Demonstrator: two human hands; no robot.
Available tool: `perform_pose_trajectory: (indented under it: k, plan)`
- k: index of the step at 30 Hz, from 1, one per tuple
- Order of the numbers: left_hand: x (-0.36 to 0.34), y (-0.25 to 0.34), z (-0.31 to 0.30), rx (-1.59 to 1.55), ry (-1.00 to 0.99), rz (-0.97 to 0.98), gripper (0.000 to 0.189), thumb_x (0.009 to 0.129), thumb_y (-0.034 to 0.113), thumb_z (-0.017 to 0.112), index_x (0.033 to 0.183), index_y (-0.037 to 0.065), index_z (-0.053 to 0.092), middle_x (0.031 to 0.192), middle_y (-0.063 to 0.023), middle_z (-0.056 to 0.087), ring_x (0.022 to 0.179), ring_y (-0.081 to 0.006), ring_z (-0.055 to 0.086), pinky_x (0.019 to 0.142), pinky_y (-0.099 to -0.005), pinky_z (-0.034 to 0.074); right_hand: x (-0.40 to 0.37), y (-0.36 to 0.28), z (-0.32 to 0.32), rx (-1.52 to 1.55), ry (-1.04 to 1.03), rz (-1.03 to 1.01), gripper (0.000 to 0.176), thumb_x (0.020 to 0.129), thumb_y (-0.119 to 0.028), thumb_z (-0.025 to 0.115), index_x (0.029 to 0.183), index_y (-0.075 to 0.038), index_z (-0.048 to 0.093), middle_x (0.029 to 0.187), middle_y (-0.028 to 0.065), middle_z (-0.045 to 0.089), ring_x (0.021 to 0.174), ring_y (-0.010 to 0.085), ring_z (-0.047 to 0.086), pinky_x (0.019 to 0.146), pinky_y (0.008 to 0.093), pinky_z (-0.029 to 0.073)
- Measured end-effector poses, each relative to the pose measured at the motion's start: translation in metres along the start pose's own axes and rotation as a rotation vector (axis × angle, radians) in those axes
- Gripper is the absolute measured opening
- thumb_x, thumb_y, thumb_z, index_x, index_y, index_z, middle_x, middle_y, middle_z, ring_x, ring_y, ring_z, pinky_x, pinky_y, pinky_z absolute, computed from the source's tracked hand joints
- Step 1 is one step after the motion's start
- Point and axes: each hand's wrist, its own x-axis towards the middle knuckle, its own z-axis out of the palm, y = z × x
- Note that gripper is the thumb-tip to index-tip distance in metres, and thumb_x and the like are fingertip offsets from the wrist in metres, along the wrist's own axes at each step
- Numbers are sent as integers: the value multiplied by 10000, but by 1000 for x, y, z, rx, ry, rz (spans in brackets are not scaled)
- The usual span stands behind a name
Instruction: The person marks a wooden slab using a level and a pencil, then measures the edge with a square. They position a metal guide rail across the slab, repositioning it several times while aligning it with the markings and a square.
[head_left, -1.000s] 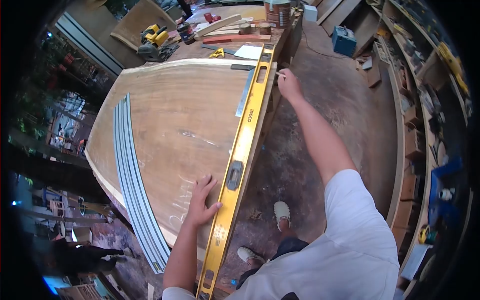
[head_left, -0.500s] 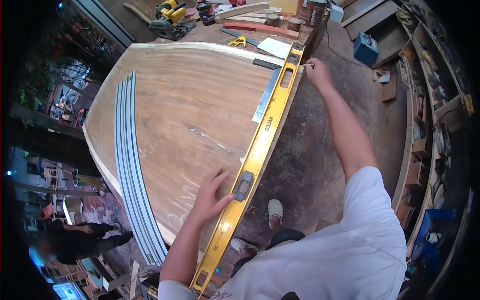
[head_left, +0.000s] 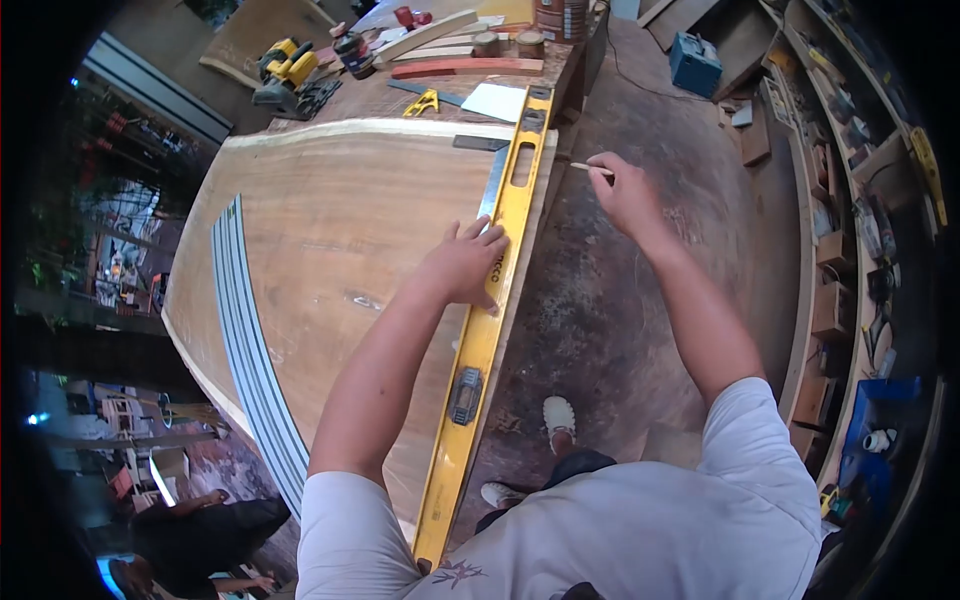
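Fingers (head_left: 488, 238) of the left hand (head_left: 462, 268) lie spread and flat, pressing the level (head_left: 478, 335) down about halfway along its length. The right hand (head_left: 627, 197) is off the edge, over the floor (head_left: 600, 320), its fingers pinched together on a thin pencil (head_left: 588, 167) whose tip points toward the far end of the level but does not touch it.

The level is long and yellow and lies along the right edge of the slab (head_left: 340, 230), running from near the person's body to the far corner. A steel rule (head_left: 491, 182) lies just beside it on the slab near that far end. A grey rail (head_left: 245, 335) lies along the slab's left side, well apart.

This looks like the marking step: straightedge set and pinned, pencil poised, no line visible yet along the level. The next move calls for firm downward pressure from the left hand so the level cannot pivot, and for the pencil tip to come against the level's edge before it is drawn.

Beyond the slab, the tabletop (head_left: 385, 100) carries a yellow saw (head_left: 290, 75), wood strips and cans.
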Motion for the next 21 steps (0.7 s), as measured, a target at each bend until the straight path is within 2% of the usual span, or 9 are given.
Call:
perform_pose_trajectory:
  k: [4,12,21]
  plan:
    - [6,-2,-3,47,-25,2,1002,534,372,833,1368,101,348,1446,-66,302,1388,-248,162,1114,-514,167,-9,1,-5,30,-59,56,227,839,-262,566,1010,-121,613,924,167,646,882,358,606,741,436,482]
    - [10,-2,2,23,1,15,980,537,310,838,1357,95,345,1431,-78,317,1372,-262,204,1110,-502,190,21,9,16,10,-37,7,215,839,-247,566,987,-97,608,904,194,636,873,373,599,743,449,476]
    - [11,-13,16,-117,111,66,988,505,227,853,1339,69,347,1418,-117,323,1311,-297,307,1082,-400,288,70,22,56,29,-24,-21,213,821,-223,550,980,-98,617,904,171,649,879,365,606,771,449,487]
